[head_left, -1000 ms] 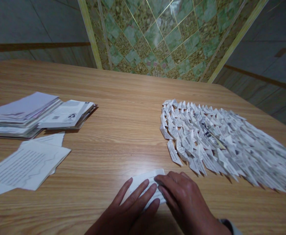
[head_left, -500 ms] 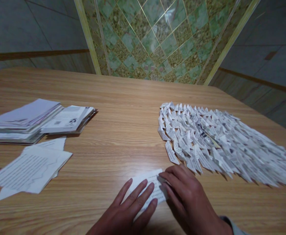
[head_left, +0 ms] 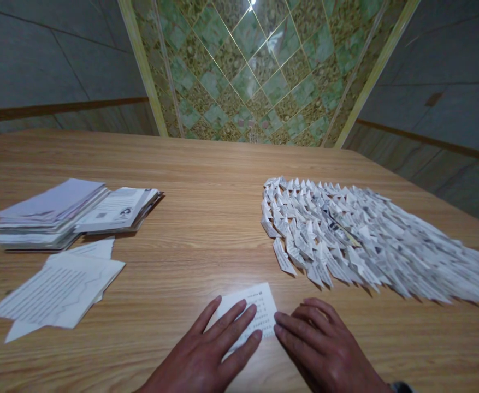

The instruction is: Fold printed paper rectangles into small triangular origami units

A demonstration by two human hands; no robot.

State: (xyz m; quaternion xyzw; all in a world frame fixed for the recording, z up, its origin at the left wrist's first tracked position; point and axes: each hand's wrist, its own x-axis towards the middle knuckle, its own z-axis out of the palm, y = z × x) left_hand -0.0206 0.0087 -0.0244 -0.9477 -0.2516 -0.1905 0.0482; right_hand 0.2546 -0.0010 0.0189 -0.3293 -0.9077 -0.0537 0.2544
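Near, left hand (head_left: 210, 355) spread flat on small printed paper (head_left: 252, 309), right hand (head_left: 325, 349) flat, fingertips touching its right edge, folded paper pieces (head_left: 358, 237) far right.

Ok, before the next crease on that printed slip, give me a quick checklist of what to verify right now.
1. Left hand flat on the printed slip, fingers spread over its left part: ok.
2. Right hand at the slip's right edge, fingertips touching or just beside it: cannot tell which.
3. Slip lies flat on the table, apart from the folded pieces: ok.
4. Nearest folded piece sits just beyond the right hand's fingers, so a wide sweep might knock it: not ok.
5. Loose sheets and paper stack lie well to the left of both hands: ok.
6. Existing crease line on the slip: cannot tell, hands cover it.
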